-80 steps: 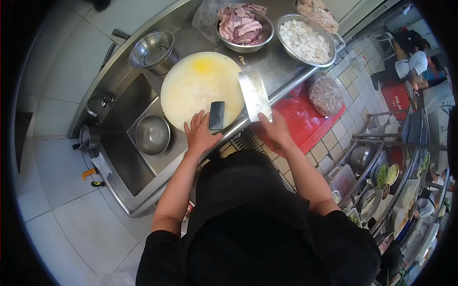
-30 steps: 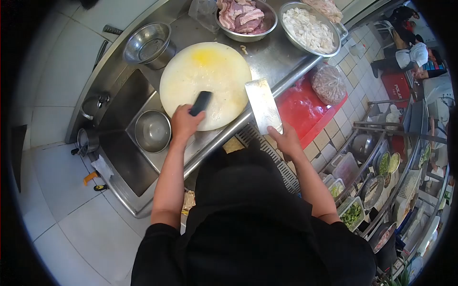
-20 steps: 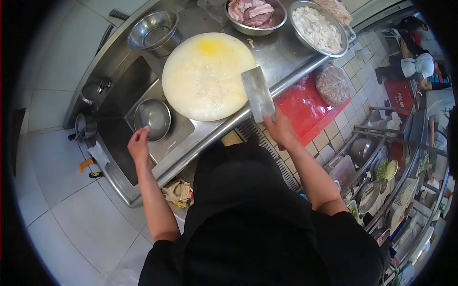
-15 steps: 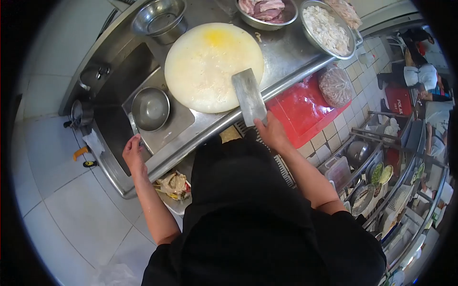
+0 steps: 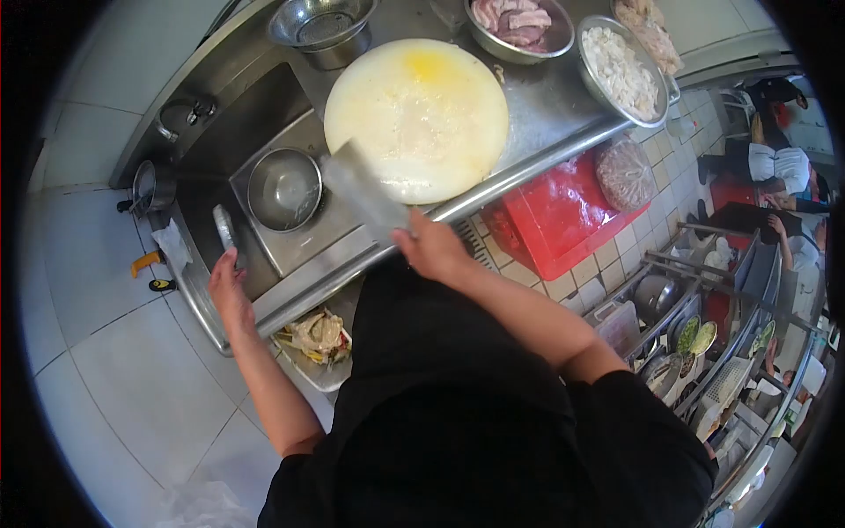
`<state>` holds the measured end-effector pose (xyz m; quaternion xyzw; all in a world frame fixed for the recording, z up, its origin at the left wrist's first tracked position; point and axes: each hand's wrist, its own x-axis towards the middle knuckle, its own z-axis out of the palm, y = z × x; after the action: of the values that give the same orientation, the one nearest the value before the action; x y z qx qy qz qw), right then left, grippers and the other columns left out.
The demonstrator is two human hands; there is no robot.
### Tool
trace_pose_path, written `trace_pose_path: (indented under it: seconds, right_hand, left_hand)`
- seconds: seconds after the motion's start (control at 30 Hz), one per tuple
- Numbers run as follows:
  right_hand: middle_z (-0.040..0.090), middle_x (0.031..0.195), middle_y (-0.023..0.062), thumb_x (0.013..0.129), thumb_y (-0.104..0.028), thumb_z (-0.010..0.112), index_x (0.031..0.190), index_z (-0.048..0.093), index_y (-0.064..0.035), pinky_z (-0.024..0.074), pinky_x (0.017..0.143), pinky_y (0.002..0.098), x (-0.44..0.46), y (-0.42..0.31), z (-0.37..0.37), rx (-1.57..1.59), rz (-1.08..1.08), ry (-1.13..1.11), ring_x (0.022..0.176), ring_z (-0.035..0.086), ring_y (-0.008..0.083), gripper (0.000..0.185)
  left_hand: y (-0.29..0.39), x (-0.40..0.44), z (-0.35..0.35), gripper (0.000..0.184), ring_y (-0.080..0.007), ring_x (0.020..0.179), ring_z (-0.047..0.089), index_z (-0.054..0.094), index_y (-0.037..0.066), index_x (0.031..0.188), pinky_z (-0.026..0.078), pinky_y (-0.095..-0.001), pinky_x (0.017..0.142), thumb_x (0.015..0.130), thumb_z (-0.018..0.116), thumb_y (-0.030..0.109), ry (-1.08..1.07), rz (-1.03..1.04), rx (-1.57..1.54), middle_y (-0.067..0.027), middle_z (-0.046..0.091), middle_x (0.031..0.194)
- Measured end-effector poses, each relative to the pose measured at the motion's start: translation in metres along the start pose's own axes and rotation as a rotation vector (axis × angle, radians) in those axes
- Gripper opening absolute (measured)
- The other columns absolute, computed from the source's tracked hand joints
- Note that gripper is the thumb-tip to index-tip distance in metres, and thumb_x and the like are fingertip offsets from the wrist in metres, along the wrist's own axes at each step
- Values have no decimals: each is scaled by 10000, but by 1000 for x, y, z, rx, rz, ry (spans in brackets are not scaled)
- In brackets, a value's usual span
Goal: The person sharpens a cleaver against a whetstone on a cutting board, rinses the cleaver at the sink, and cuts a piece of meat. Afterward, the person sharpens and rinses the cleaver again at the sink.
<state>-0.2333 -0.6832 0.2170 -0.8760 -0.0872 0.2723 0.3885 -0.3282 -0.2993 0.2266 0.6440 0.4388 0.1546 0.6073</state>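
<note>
My right hand (image 5: 433, 250) is closed on the handle end of a broad cleaver (image 5: 365, 194), whose blurred blade points up and left, over the counter edge and the lower left of the round white cutting board (image 5: 414, 119). Over the sink's front edge, my left hand (image 5: 231, 297) pinches a slim shiny metal object (image 5: 224, 229) that sticks up over the sink basin (image 5: 198, 211). What this object is, I cannot tell. A steel bowl (image 5: 284, 189) sits between it and the board.
Bowls of raw meat (image 5: 521, 31) and pale pieces (image 5: 620, 75) stand at the back right. A perforated bowl (image 5: 321, 22) is behind the board. Below the counter is a red container (image 5: 554, 216) with a filled bag (image 5: 625, 174). Shelves and other people are at right.
The dark block once under my left hand on the board is out of sight. My left hand has moved left to the sink and holds the metal object. The cleaver has swung left.
</note>
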Motion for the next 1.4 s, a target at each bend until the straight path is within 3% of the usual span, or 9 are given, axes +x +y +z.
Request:
trace_pose_path:
  seconds: [0.13,0.3,0.4,0.5,0.8,0.97,1.1,1.2,1.4]
  right_hand:
    - [697,994,313,1006,-308,616,1157,581,28,533,816,564,-29,90,-48,62,132,413,949,674,514,370]
    - [699,974,325,992,-322,641,1129,591,32,541,794,542,-53,120,-34,2,160,465,928,690,498,383]
    - [703,964,311,994,-311,612,1220,563,10,527,823,575,-32,47,-5,-31,173,254,922,676,509,395]
    - [685,884,317,1009,-320,589,1071,532,19,506,811,603,-8,-9,10,-118,51,-48,894,659,529,349]
    - [697,1041,337,999,-330,630,1185,588,38,542,839,549,-29,91,-82,72,292,500,987,697,484,414]
    - [692,1003,343,992,-349,625,1204,558,39,536,829,566,-28,94,-42,-72,237,436,956,679,518,448]
    - [679,1033,332,999,-312,619,1144,564,30,519,859,573,8,1,2,-109,235,87,982,651,526,376]
    - [691,946,318,1008,-339,586,1134,549,31,521,831,600,23,-27,17,-135,-11,-64,920,675,505,392]
    - [696,1021,324,1017,-323,580,1268,562,24,537,836,563,-11,87,-45,15,116,488,966,674,516,428]
  left_hand:
    - [8,2,-32,342,-108,872,595,711,50,1115,462,-289,832,912,773,318,92,60,-5,2,679,993]
    - [10,2,-56,354,-110,934,606,715,38,1131,462,-295,822,903,789,298,111,-16,-98,-17,703,1078]
    - [14,10,-49,337,-107,899,601,721,46,1116,468,-296,814,902,791,297,105,-36,-118,-6,701,1053]
    - [18,22,-32,330,-110,886,601,726,46,1102,468,-294,813,899,796,296,71,-25,-147,-11,698,1057]
    - [26,24,-48,434,-128,1049,600,684,15,1190,454,-329,877,899,803,313,33,43,-119,-29,678,1137]
    - [20,27,-51,445,-140,1054,595,683,11,1195,450,-322,878,902,797,326,30,22,-108,-43,676,1153]
    - [34,34,-21,418,-136,1019,602,686,17,1178,454,-323,877,911,785,324,-8,29,-98,-38,678,1128]
    - [45,41,0,401,-137,985,610,685,15,1173,458,-326,882,920,772,314,-102,29,-117,-34,681,1106]
    - [56,23,-7,374,-143,958,617,690,29,1153,462,-329,875,918,773,308,-102,80,-194,-32,682,1068]
